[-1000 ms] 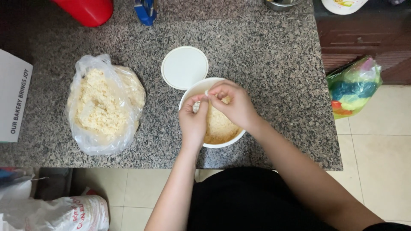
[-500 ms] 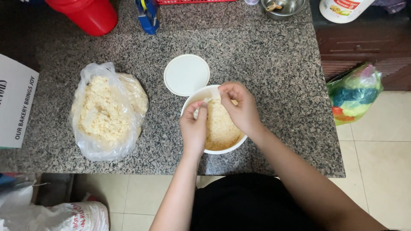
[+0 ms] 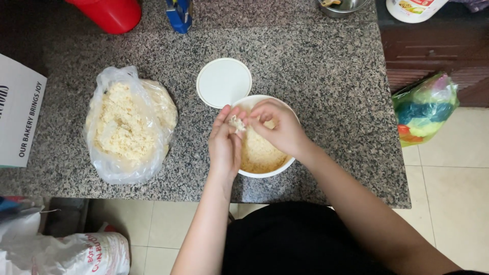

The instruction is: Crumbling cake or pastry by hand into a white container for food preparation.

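Crumbling a small pale lump (image 3: 236, 124) between the fingertips, both hands are now working higher over the white bowl (image 3: 265, 170) than they were a moment ago. The left hand (image 3: 225, 142) is lifting: its fingers (image 3: 224, 118) are straighter and pressed side by side, tips pointing away from the body, where half a second back they were curled lower into the bowl. The right hand (image 3: 277, 128) is curving in from the other side, its thumb and first fingers pinching the same lump, so the fingertips of the two hands are meeting over the far-left part of the bowl's rim.

Directly beneath the fingers, and a little nearer the body, the yellowish crumbs (image 3: 260, 153) are lying in a loose heap that fills most of the bowl. Just beyond the fingertips the round white lid (image 3: 224, 82) is resting flat on the speckled granite counter (image 3: 326, 76), apart from the bowl. Well off to the left of the left hand's fingers, the clear plastic bag (image 3: 130, 127) of the same pale crumbly stuff is sitting open and untouched.

Judging from the raised hands and the single piece now held between them, the person is breaking up one clump above the heap rather than stirring through it, and the bits are probably dropping back into the bowl.
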